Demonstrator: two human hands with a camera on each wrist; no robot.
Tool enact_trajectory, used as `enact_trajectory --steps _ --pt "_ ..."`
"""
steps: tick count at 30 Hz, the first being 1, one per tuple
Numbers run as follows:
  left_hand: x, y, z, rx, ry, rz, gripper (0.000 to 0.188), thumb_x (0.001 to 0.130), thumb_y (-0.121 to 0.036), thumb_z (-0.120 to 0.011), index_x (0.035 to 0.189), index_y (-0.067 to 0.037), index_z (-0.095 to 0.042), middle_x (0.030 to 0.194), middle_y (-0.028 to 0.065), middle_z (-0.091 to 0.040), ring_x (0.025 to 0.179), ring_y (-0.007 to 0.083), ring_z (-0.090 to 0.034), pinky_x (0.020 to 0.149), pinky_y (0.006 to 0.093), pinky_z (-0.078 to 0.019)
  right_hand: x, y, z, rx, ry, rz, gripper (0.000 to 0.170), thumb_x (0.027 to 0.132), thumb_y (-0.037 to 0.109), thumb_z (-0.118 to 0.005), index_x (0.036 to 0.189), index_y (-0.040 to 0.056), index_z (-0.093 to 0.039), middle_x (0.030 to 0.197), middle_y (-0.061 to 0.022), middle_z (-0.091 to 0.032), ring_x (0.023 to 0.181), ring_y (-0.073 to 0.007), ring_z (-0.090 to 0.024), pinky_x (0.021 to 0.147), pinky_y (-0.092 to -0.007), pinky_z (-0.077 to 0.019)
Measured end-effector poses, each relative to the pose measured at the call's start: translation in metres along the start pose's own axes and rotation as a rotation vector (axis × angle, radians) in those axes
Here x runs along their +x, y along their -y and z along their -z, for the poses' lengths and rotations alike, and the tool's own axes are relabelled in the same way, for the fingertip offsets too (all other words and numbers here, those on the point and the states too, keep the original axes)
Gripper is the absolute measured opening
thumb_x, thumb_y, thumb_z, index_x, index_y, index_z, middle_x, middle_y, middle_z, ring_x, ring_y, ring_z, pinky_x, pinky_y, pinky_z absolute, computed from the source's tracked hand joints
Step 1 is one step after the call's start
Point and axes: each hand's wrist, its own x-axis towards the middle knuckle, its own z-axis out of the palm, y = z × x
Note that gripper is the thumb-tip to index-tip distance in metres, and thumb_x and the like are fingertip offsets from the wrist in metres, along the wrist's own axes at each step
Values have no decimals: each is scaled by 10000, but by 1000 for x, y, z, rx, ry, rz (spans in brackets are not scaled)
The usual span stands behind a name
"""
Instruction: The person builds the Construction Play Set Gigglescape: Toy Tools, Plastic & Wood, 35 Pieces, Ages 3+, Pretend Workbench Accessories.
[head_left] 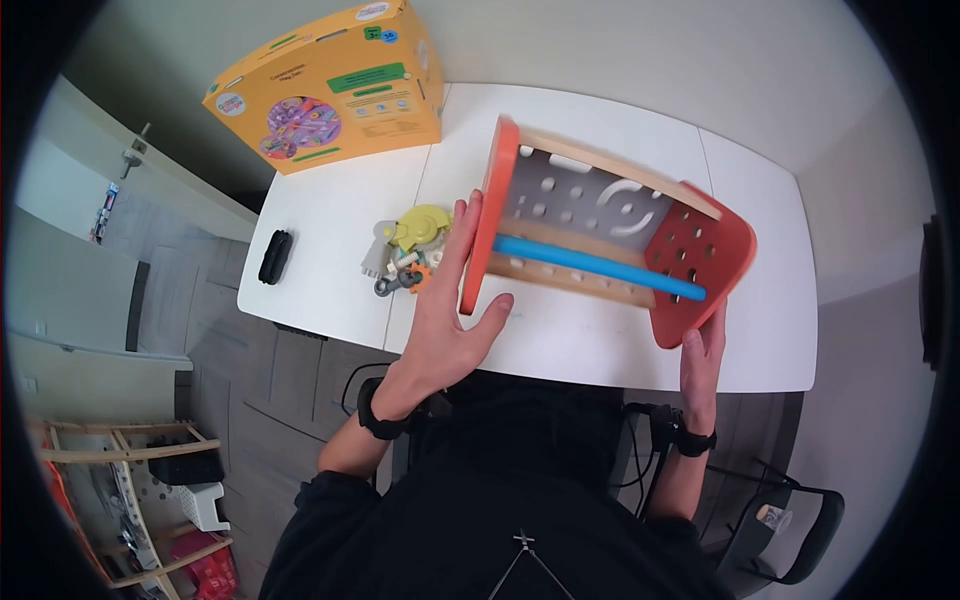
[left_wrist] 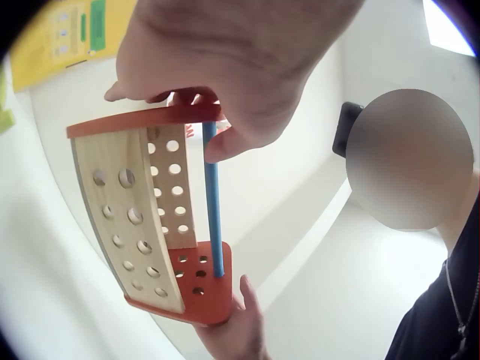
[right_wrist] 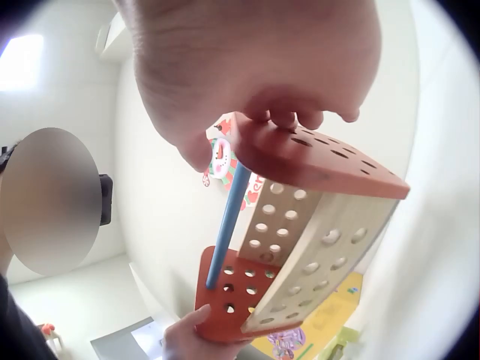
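Note:
A toy toolbox [head_left: 570, 210] with red end panels, pale wooden sides full of round holes and a blue rod [head_left: 600, 267] as its handle is held tilted over the white table, its open top toward the person. The left hand [head_left: 448, 320] holds the left red end panel [head_left: 490, 215], its fingers along the outer face and its thumb by the near edge. At the opposite end, the right hand [head_left: 703, 362] grips the right red panel [head_left: 705, 250]; in the right wrist view its fingers [right_wrist: 283, 120] reach over that panel, with the thumb beside the rod's end.
Left of the toolbox, a pile of plastic toy parts [head_left: 405, 250] in yellow, grey and orange lies on the table [head_left: 340, 220]. A yellow toy carton [head_left: 330, 95] stands at the back left. Near the left edge sits a black case [head_left: 275, 256].

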Motion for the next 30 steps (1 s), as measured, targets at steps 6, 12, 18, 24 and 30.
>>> enact_trajectory --steps 6,12,18,24,30 --pt "-14 9 -6 -194 53 291 889 1012 -56 -679 1734 -36 -160 1726 236 -358 1559 298 -420 1264 427 -339 0 -5 -14 88 -50 -173 829 1084 454 -589 1715 44 -241 1613 -162 -464 1464 -272 -484 1185 -434 -442" --pt "-22 22 -7 -224 105 455 849 1069 -159 -650 1737 -43 -141 1677 254 -429 1516 305 -475 1226 423 -388 10 -5 -21 -48 -17 -257 742 1103 422 -561 1700 57 -314 1589 -164 -503 1434 -259 -519 1171 -409 -464" --pt "-30 35 -13 -215 97 472 850 1083 -190 -646 1736 -36 -124 1707 259 -381 1527 316 -463 1230 423 -386 16 -6 -29 -104 -13 -277 710 1077 313 -577 1688 44 -336 1556 -150 -533 1402 -246 -534 1161 -393 -458" --pt "-32 44 -6 -210 160 409 805 1133 -275 -565 1741 -51 -86 1753 235 -303 1559 327 -426 1233 419 -390 19 -13 -20 -91 9 -303 684 1054 290 -597 1649 24 -393 1496 -135 -567 1345 -214 -544 1134 -368 -454" --pt "-18 46 45 262 53 386 364 1078 -155 -604 1417 -29 -642 1300 176 -702 1184 366 -683 1042 458 -521 15 -17 -19 -150 -23 -248 689 1066 367 -573 1638 21 -408 1499 -160 -573 1364 -250 -552 1164 -407 -436"
